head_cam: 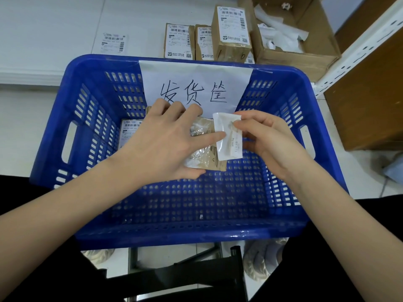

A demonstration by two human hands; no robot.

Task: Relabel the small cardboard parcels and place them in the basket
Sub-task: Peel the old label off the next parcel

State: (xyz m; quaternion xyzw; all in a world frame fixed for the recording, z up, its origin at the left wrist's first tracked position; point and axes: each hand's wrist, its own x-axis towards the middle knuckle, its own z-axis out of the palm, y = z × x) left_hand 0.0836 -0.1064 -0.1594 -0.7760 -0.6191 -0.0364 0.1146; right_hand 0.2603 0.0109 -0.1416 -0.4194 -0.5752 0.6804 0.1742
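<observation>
While the head camera looks down, a big blue plastic basket with holes in its sides [72, 88] fills the middle of the view. A white paper sign [196, 83] hangs on its far wall, and big black hand-drawn Chinese words on it read 发货筐.

Over the basket, the left hand [161, 140] holds a small brown cardboard parcel wrapped in shiny clear tape [201, 149]. Its fingers are spread wide and curl over the far edge of the parcel, and the thumb grips the near edge. The right hand [266, 140] pinches a white sticky label [229, 138] between thumb and fingers. The label is partly off the parcel, and its back side shows faint print that is too blurry to read.

Down in the basket, at the far left, lies another small parcel with a white shipping label [130, 131].

Behind the basket, on the white table [54, 29], stand three brown labelled parcels [231, 29] with barcodes and small square codes; their small print cannot be read. A loose white barcode label [113, 43] lies flat to their left. To the right sits an open brown cardboard box [322, 35] with crumpled white paper strips [281, 33] inside
</observation>
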